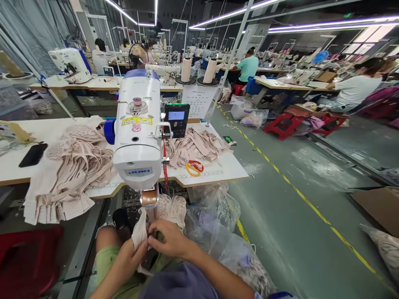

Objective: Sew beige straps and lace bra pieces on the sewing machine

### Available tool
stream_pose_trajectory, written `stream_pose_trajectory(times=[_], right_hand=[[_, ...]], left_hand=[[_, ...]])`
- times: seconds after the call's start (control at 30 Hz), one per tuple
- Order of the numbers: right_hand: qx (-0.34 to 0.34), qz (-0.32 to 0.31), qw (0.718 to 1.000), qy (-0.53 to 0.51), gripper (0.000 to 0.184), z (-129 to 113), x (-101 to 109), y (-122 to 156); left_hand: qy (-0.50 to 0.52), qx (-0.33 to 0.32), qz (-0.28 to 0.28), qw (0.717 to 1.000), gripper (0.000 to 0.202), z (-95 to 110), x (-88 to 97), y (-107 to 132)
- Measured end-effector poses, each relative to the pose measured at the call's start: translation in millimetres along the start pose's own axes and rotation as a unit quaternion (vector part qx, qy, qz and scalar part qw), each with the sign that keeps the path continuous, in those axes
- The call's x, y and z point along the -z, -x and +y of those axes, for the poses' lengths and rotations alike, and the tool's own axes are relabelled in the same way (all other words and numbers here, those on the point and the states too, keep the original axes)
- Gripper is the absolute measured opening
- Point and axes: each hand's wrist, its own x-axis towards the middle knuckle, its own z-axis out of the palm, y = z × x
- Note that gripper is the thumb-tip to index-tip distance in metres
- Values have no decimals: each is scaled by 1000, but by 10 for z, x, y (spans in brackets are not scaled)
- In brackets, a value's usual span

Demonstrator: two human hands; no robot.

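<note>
A pale cream fabric piece (140, 231) is gripped in my left hand (130, 255), its upper end sticking up below the machine's sewing head. My right hand (170, 238) meets it from the right, thumb and forefinger closed at the fabric's edge. Just beyond my hands, beige lace cups (173, 209) hang under the arm of a white JUKI sewing machine (137, 133). The needle area is hidden behind the machine's front end.
A heap of beige strapped garments (77, 158) lies left of the machine, near a black phone (33, 155). Red-and-orange scissors (193, 167) rest beside beige strips (199, 145) on the right. Plastic bags (218, 224) crowd the floor by my right arm. Other people sit at machines farther off.
</note>
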Motion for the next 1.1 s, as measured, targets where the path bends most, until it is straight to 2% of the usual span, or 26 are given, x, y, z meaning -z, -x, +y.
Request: stream_pose_trajectory(times=[0.1,0.17,0.23,0.33,0.4,0.47,0.53,0.63,0.73,0.9,1.1], right_hand=[[-10,-90,996,14,21,-92,88,-2],[-14,-115,993,7,28,-145,115,10],[-37,-115,993,-12,25,-165,118,23],[-84,-68,993,-51,14,-118,109,47],[-102,25,992,-67,9,-57,117,77],[-112,136,983,-47,13,1,134,112],[-104,187,977,-2,12,35,144,140],[-57,165,984,42,9,-2,104,164],[-28,152,986,58,12,-109,-1,172],[-5,191,978,83,14,-181,-135,83],[-30,198,977,79,13,-144,-119,12]], left_hand=[[17,-11,-60,998,48,45,13,12],[27,-13,-79,996,49,45,8,0],[35,-8,-86,996,49,42,1,-25],[67,6,-77,995,47,62,-3,-73],[104,9,-39,994,43,89,-5,-101],[145,10,17,989,39,109,-8,-130],[202,17,36,979,38,113,-17,-160],[314,33,30,948,38,122,-54,-178],[367,49,44,928,38,154,-120,-151],[365,25,92,926,34,131,-236,-135],[316,42,117,940,36,120,-271,-142]])
